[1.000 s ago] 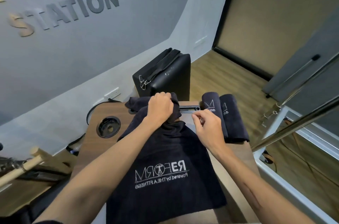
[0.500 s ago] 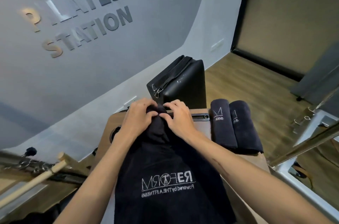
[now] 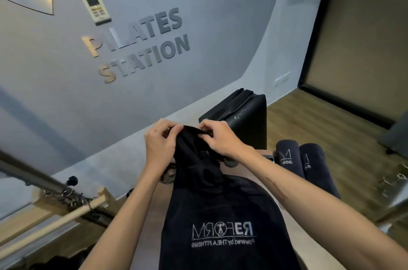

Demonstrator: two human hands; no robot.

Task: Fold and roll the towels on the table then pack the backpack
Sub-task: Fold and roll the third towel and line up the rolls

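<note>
Two rolled towels (image 3: 298,166) already lie just right of the black towel (image 3: 220,214), whose bunched top edge the left hand (image 3: 160,139) and right hand (image 3: 217,137) pinch above the table (image 3: 247,170), so folding, rolling and backpack packing remain.

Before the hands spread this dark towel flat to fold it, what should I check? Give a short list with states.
1. Left hand grips the dark logo-printed towel: ok.
2. Right hand grips the same bunched edge: ok.
3. Towel edge spread flat: not ok.
4. Two rolled dark towels lie apart from it: ok.
5. Wooden table has bare room: cannot tell.
</note>
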